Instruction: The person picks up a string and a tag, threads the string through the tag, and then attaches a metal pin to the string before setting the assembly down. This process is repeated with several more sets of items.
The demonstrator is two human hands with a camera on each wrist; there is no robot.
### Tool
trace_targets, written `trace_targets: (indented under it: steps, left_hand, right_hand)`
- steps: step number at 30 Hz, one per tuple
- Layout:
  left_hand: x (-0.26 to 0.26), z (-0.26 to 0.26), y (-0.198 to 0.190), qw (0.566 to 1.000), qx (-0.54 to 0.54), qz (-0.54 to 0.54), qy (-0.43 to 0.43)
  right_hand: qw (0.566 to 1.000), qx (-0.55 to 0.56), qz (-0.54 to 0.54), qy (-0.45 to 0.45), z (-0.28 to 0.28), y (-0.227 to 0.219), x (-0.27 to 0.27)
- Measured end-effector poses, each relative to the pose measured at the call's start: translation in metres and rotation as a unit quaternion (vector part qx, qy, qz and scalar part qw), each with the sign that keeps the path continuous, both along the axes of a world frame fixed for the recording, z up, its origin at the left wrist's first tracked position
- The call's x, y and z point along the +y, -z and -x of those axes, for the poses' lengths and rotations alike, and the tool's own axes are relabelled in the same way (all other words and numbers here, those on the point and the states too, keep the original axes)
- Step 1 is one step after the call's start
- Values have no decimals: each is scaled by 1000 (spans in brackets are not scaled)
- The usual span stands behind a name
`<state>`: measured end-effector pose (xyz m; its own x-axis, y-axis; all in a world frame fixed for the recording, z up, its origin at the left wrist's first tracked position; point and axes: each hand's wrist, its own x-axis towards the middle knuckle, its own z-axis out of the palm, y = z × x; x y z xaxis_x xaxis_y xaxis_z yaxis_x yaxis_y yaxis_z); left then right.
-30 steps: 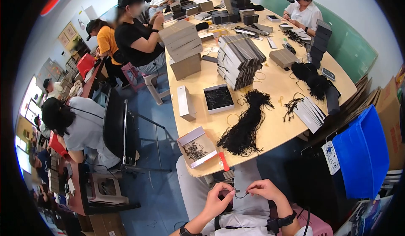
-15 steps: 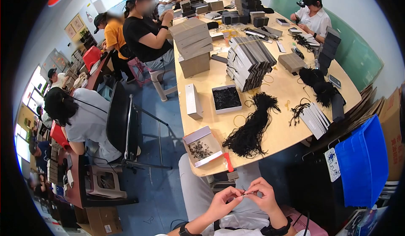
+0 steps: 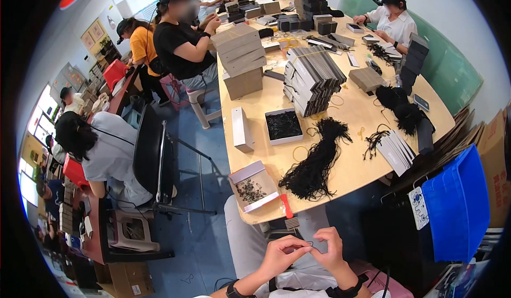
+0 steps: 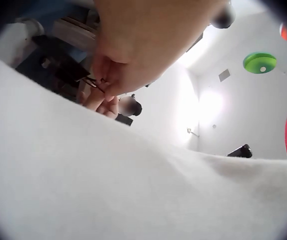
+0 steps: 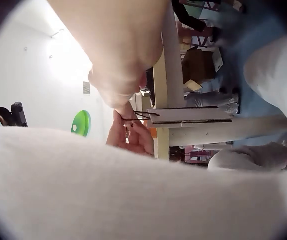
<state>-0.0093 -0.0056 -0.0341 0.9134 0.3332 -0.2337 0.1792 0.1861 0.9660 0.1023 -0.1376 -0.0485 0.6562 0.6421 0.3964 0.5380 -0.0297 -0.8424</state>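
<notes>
A thin black cord [image 3: 310,243] sits between the two hands, low over the person's lap and just in front of the near edge of the table [image 3: 351,175]. The left hand [image 3: 281,255] pinches one end of it with thumb and curled fingers, and the right hand [image 3: 332,249] pinches the other end, fingertips of both hands nearly meeting.

The head view shows both hands together but the cord only as a tiny dark loop. The right wrist view gives the clearest look: the cord [image 5: 136,116] runs as a fine dark line out from the pinching fingers [image 5: 121,106], with the other hand [image 5: 133,137] just beyond it. In the left wrist view the cord [image 4: 94,83] is a faint dark wisp under the fingers [image 4: 114,80], and most of that picture is filled by blurred white cloth.

On the table beyond the hands lie a long bundle of black cords [image 3: 316,162], an open box of small dark pieces [image 3: 250,187], a red-handled tool [image 3: 287,206] at the table's edge, and a second open box filled with black pieces [image 3: 283,125]. A blue bin [image 3: 459,202] stands to the right.

What the small pieces are cannot be made out.
</notes>
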Motion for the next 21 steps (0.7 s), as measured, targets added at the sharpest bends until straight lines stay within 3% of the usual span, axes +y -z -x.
trace_targets:
  steps: [2, 4, 8, 10, 11, 12, 13, 17, 19, 21]
  left_hand:
    - [5, -1, -6, 1000, 13, 24, 16]
    - [10, -2, -13, 998, 25, 48, 31]
    - [13, -6, -20, 975, 34, 219, 16]
    - [14, -7, -19, 960, 23, 278, 2]
    - [14, -6, -16, 952, 12, 306, -5]
    - [13, -5, -14, 943, 0, 333, -12]
    - [12, -5, -14, 943, 0, 333, -11]
    - [15, -7, -20, 964, 13, 259, -66]
    - [20, -9, -24, 966, 11, 243, -88]
    - [24, -10, -27, 968, 2, 220, -118]
  right_hand:
    - [1000, -1, -6, 11, -3, -2, 2]
    - [993, -53, 26, -104, -11, -7, 1]
    - [989, -17, 29, -146, -2, 6, -5]
    - [957, 243, 36, -156, 6, 3, -4]
    - [957, 242, 35, -156, 6, 0, -4]
    - [923, 346, 13, -168, 7, -3, -3]
    - [877, 445, -9, -179, 7, -5, -3]
    - [893, 406, -15, -192, 1, 6, -7]
    - [850, 453, -70, -257, -8, 6, -11]
    - [866, 431, -59, -247, -12, 5, -14]
